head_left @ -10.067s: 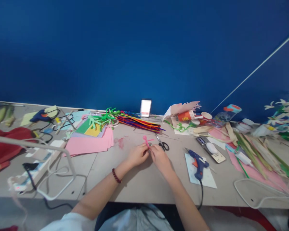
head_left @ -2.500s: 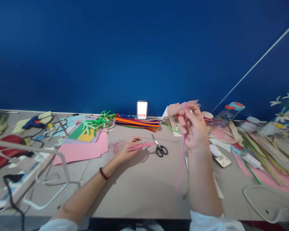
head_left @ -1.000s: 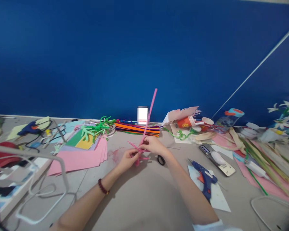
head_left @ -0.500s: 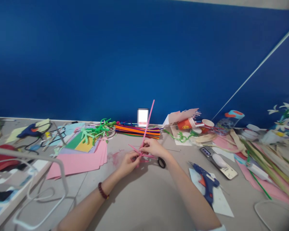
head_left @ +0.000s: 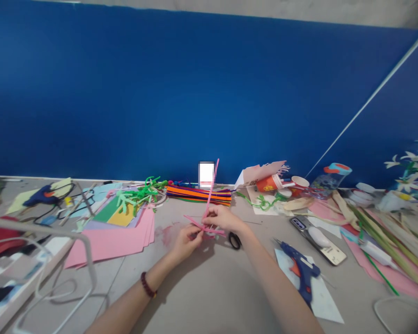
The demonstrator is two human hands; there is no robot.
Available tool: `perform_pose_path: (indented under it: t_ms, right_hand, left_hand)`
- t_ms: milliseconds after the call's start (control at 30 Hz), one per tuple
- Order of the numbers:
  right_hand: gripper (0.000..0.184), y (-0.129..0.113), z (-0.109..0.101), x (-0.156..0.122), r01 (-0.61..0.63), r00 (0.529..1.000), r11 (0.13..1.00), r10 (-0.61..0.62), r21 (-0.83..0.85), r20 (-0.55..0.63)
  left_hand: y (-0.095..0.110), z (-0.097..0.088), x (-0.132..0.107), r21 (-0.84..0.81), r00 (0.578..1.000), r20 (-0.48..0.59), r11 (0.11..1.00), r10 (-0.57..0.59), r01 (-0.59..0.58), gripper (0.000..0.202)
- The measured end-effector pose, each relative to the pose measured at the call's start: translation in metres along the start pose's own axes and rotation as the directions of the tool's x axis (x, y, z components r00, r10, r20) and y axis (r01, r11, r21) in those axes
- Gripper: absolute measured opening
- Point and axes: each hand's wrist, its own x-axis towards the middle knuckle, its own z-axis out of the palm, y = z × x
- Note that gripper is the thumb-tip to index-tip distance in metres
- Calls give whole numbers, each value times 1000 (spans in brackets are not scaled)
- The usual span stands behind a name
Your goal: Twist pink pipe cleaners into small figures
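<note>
Pink pipe cleaners (head_left: pixel 209 200) cross between my two hands above the middle of the table. One long end rises steeply past my right fingers, and shorter ends stick out to the left and right. My left hand (head_left: pixel 188 240) pinches them near the crossing, from the left. On the other side, my right hand (head_left: pixel 220 219) grips the pink stems with thumb and fingers, its back partly hiding them. Black-handled scissors (head_left: pixel 234 240) lie beside my right wrist, their blades mostly out of sight.
Behind my hands lies a bundle of coloured pipe cleaners (head_left: pixel 198 195). Pink paper sheets (head_left: pixel 107 243) and green pipe cleaners (head_left: pixel 135 197) are on the left. To the right are a blue glue gun (head_left: pixel 299 269), a phone (head_left: pixel 318 241) and a red paper cup (head_left: pixel 268 183).
The tall pink end has tilted and its tip sits lower. Both hands stay at the crossing, still gripping. The whole view has shifted slightly.
</note>
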Motion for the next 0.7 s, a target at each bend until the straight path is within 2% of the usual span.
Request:
perform_pose_path:
  t_ms: [133,300,400,467,567,700]
  right_hand:
    - [24,-3,-1,-3,-20,999,998,18,55,27]
    - [33,3,1,0,-22,999,980,12,198,52]
    - [35,8,8,3,4,998,954,-21,299,52]
    - [35,12,15,6,-8,999,929,-5,370,35]
    - [32,16,26,10,31,999,904,-17,427,-39]
    - [25,21,40,14,170,971,907,-87,385,-224]
  left_hand:
    - [8,-1,0,-10,1000,-5,1000,9,-9,24]
    - [8,-3,0,-63,999,6,997,-49,49,31]
    - [6,-5,1,-195,989,14,970,-146,146,30]
    - [5,-7,1,-324,972,34,917,-233,232,28]
    - [5,-8,4,-468,950,-16,842,-313,270,25]
    - [2,-12,9,-546,918,-111,795,-381,264,22]
